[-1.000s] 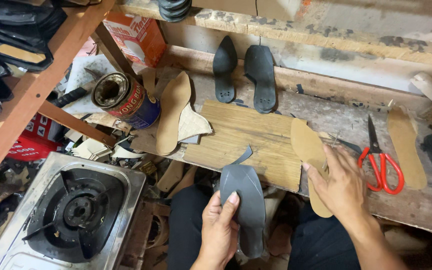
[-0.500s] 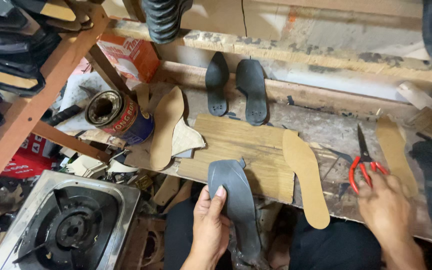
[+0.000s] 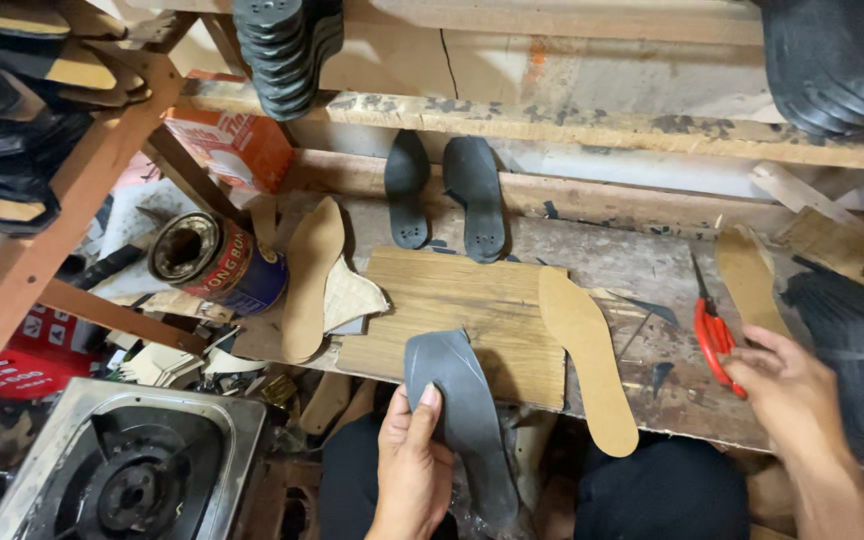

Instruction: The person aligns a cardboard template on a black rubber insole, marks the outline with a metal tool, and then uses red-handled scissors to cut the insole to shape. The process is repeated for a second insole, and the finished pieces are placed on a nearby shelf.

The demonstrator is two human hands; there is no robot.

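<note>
My left hand (image 3: 414,460) grips a dark grey rubber sole piece (image 3: 457,400) at the front edge of a wooden board (image 3: 452,300), thumb on top. A tan cardboard insole (image 3: 584,350) lies just right of the board, free of either hand. My right hand (image 3: 790,395) reaches over the red-handled scissors (image 3: 714,325) on the bench, fingers curled at the handles; I cannot tell if it grips them.
Two black soles (image 3: 447,190) lie at the back of the bench. Another tan insole (image 3: 310,275) and an open tin can (image 3: 214,262) sit left. A gas stove (image 3: 122,470) stands lower left, stacked black soles (image 3: 837,60) upper right, a further tan insole (image 3: 750,275) right.
My right hand left the tan insole and moved right to the scissors. The left hand keeps the grey sole, now raised a little onto the board's edge. The camera tilted down.
</note>
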